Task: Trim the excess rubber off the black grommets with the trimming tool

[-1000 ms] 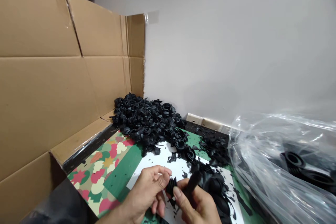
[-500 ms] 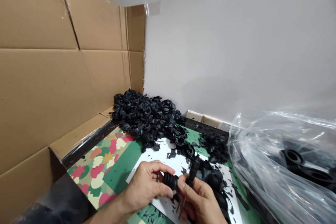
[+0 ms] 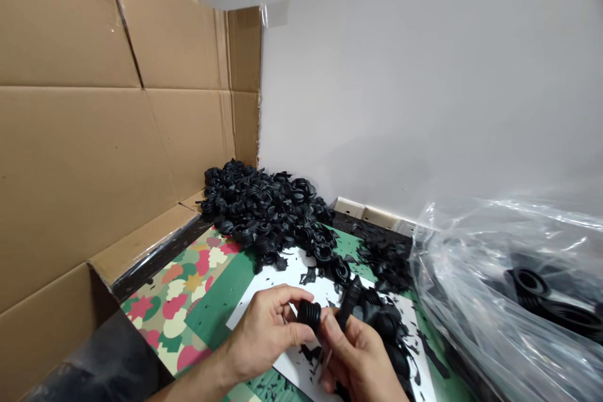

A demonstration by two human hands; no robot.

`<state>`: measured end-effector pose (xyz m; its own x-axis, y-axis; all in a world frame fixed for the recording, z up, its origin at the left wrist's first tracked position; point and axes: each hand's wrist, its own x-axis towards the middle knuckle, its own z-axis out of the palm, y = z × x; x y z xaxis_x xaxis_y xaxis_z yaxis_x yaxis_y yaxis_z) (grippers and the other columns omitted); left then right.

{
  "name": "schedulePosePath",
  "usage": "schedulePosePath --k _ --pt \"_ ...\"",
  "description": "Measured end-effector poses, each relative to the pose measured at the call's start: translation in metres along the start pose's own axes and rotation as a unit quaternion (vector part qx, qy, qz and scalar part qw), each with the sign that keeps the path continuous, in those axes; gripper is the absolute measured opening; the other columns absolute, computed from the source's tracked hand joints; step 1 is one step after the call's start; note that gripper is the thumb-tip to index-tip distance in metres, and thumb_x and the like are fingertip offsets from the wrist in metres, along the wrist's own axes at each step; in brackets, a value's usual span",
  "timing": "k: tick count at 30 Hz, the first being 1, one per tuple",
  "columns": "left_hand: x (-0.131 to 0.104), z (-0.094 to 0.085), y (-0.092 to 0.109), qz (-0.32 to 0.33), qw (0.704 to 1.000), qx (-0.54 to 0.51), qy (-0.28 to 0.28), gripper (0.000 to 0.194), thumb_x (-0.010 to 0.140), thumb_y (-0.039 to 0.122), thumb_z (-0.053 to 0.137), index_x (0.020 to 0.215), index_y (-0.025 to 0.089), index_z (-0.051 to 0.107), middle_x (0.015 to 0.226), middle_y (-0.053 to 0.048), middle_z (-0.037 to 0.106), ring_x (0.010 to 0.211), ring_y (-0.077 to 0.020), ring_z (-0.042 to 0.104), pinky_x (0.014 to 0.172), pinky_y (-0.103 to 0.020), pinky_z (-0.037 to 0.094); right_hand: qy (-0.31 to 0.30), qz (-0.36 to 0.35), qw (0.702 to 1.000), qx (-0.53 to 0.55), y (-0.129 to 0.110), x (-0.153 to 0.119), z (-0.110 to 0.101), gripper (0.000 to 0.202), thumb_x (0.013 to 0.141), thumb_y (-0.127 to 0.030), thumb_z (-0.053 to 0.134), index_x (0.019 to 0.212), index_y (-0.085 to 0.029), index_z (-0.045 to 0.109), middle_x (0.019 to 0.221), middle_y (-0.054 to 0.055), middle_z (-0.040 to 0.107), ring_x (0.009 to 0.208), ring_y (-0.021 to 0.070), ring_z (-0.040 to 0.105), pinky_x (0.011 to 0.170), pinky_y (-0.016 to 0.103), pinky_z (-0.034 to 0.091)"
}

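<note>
My left hand [image 3: 271, 331] holds a small black ribbed rubber part [image 3: 309, 314] between thumb and fingers, above the white sheet [image 3: 293, 267]. Close against its right side is my right hand [image 3: 352, 352], closed around a tool with a black handle [image 3: 350, 303]; a thin metal end points down below the fingers. The right thumb is beside the ribbed part; whether it touches is hard to tell. More black rubber parts [image 3: 384, 320] lie right behind my right hand. Small black scraps are scattered over the sheet.
A large heap of black rubber pieces [image 3: 268, 201] lies at the back by the cardboard wall [image 3: 188, 132]. A smaller scrap pile [image 3: 384, 260] is right of it. At the right, a clear plastic bag [image 3: 461, 301] holds black ringed parts [image 3: 560, 314].
The ribbed part has turned a little in my left fingers and shifted slightly right and up. My right hand and the tool have tilted slightly.
</note>
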<state>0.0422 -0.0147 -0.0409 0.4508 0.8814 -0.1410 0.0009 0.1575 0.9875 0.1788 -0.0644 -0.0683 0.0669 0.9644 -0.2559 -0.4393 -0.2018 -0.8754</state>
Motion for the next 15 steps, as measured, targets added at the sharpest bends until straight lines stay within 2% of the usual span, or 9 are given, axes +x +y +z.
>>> schedulePosePath --k 3,6,10,15 --pt "-0.0028 -0.0024 0.0009 0.037 0.998 0.059 0.005 0.040 0.068 0.010 0.068 0.106 0.021 0.071 0.075 0.001 0.064 0.062 -0.0123 0.054 0.056 -0.021 0.042 0.025 -0.053 0.996 -0.070 0.0017 -0.0024 0.0014 0.043 0.063 -0.055 0.076 0.069 -0.015 0.060 0.046 -0.006 0.048 0.034 0.0077 0.042 0.036 0.020 0.026" --pt "-0.0038 -0.0041 0.0003 0.064 0.994 0.092 0.002 0.038 0.063 0.013 0.075 0.099 0.024 0.074 0.089 -0.001 0.066 0.065 -0.0125 0.055 0.057 -0.021 0.043 0.033 -0.076 0.994 -0.076 0.0032 -0.0040 0.0037 0.041 0.065 -0.055 0.074 0.069 -0.016 0.060 0.048 -0.004 0.052 0.035 0.0091 0.044 0.038 0.021 0.027" --pt "-0.0005 -0.0019 -0.0049 0.052 0.998 0.031 0.035 0.039 0.050 0.010 0.083 0.087 0.019 0.075 0.076 0.001 0.065 0.060 -0.0118 0.053 0.054 -0.021 0.042 0.037 -0.086 0.994 -0.053 0.0055 -0.0041 0.0063 0.041 0.064 -0.054 0.075 0.067 -0.016 0.061 0.045 -0.005 0.049 0.037 0.0093 0.041 0.039 0.022 0.027" --pt "0.0031 0.0004 -0.0078 0.019 0.997 -0.060 0.048 0.035 0.048 0.008 0.080 0.082 0.014 0.074 0.057 0.002 0.062 0.052 -0.0111 0.051 0.051 -0.021 0.041 0.048 -0.085 0.995 -0.015 0.0054 -0.0049 0.0081 0.041 0.060 -0.053 0.078 0.062 -0.016 0.060 0.046 -0.005 0.047 0.039 0.0085 0.039 0.039 0.021 0.028"
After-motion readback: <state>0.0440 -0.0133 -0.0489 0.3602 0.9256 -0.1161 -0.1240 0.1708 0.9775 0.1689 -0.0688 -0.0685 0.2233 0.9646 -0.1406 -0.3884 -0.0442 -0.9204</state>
